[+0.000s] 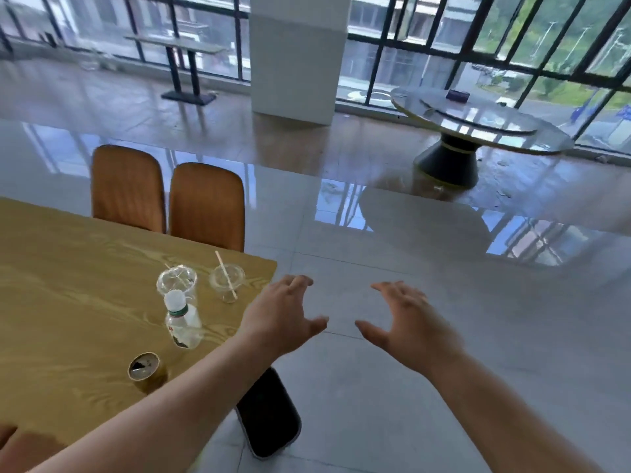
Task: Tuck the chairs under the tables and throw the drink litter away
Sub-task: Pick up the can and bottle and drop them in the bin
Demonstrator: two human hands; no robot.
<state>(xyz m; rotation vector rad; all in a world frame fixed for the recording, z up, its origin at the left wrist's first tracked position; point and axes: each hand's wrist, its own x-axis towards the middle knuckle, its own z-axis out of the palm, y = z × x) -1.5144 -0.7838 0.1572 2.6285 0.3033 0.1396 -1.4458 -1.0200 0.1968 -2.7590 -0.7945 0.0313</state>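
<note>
I hold my left hand (pixel 285 315) and right hand (pixel 406 322) spread and empty past the wooden table (pixel 68 285) corner. Drink litter sits on it: lidded cup (pixel 177 279), open cup (pixel 227 279), water bottle (pixel 181 320), can (pixel 146 368). Two orange chairs (pixel 167 199) look tucked. Litter seems next: reach left, grip one.

— What does the person wear on the arms?

— Nothing that shows: both forearms are bare from the bottom edge of the view to the wrists, no sleeve, watch or band.

— And the hands?

— The left hand (pixel 285 315) and the right hand (pixel 406 322) are bare too — no gloves, no rings visible. The fingernails look short, though blur hides finer detail.
</note>
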